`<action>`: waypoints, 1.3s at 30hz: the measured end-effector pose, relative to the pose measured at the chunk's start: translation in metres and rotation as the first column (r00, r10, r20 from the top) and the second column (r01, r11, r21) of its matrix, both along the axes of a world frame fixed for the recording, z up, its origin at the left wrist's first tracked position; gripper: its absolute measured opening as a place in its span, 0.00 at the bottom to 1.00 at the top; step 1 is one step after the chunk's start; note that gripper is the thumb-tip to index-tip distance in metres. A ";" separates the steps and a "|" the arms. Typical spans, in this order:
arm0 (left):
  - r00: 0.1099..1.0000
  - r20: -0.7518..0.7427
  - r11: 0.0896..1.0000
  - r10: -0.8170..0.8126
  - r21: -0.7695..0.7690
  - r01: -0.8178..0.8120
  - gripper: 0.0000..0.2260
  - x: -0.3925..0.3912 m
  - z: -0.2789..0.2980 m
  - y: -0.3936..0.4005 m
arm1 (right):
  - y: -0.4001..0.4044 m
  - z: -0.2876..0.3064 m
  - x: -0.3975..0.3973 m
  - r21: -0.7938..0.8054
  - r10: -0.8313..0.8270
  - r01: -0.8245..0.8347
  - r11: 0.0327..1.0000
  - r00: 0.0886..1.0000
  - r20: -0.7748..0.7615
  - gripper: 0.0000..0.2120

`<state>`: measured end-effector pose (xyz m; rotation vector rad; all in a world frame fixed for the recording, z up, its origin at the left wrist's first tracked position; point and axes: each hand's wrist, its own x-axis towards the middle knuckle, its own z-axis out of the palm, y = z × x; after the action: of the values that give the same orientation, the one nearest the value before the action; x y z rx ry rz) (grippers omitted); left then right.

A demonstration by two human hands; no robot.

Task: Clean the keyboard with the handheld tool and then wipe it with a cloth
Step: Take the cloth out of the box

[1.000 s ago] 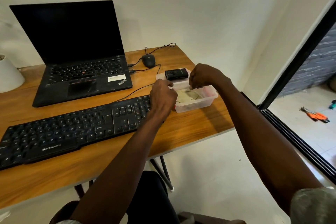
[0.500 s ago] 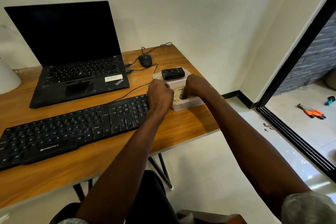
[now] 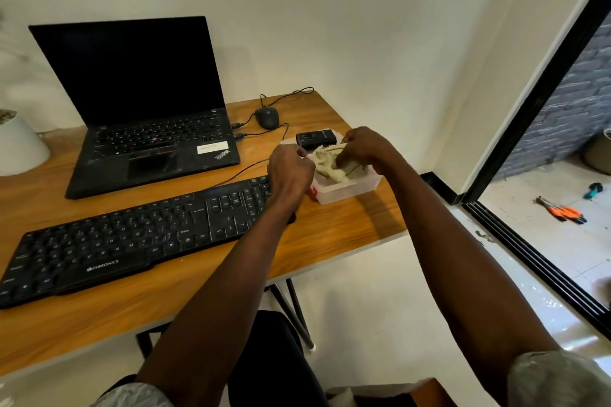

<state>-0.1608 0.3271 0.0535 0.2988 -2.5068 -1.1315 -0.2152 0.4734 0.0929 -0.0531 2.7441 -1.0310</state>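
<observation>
A long black keyboard (image 3: 132, 235) lies across the wooden desk (image 3: 347, 228). At its right end stands a clear plastic box (image 3: 344, 190). A crumpled beige cloth (image 3: 325, 165) is lifted partly out of the box. My right hand (image 3: 363, 150) pinches the cloth's upper edge. My left hand (image 3: 289, 170) is curled at the box's left rim; whether it holds the cloth's left edge is hidden. A small black handheld device (image 3: 317, 138) rests at the box's far end.
An open black laptop (image 3: 145, 129) sits behind the keyboard, with a black mouse (image 3: 267, 117) and cables to its right. A white pot (image 3: 20, 145) stands at the desk's left. The desk's right edge borders a sliding door track (image 3: 529, 258).
My right hand dipped into the box and has come up with the beige cloth, which now bulges above the rim. My left hand stayed at the box's left side.
</observation>
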 end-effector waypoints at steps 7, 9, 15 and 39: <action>0.983 -0.179 0.992 0.044 0.124 -0.022 0.11 0.008 0.015 -0.020 | -0.014 0.028 0.012 -0.488 -0.031 0.082 0.869 0.993 0.110 0.22; 0.972 -0.227 0.985 0.059 0.169 -0.020 0.11 0.011 0.019 -0.032 | -0.028 0.033 0.018 -0.587 0.015 0.075 0.806 0.989 0.148 0.22; 0.953 -0.296 0.984 0.069 0.176 -0.017 0.09 0.046 0.020 -0.098 | -0.099 0.011 0.046 -0.834 0.110 0.084 0.545 0.979 0.171 0.14; 0.886 0.059 0.860 0.460 0.218 -0.461 0.08 0.161 -0.067 -0.418 | -0.423 -0.037 0.096 0.025 0.652 -0.716 0.698 0.621 -0.434 0.14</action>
<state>0.0000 -0.0904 -0.0137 0.9124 -2.1326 -1.2019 -0.1188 0.0505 0.0557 -1.3944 2.5393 -1.0487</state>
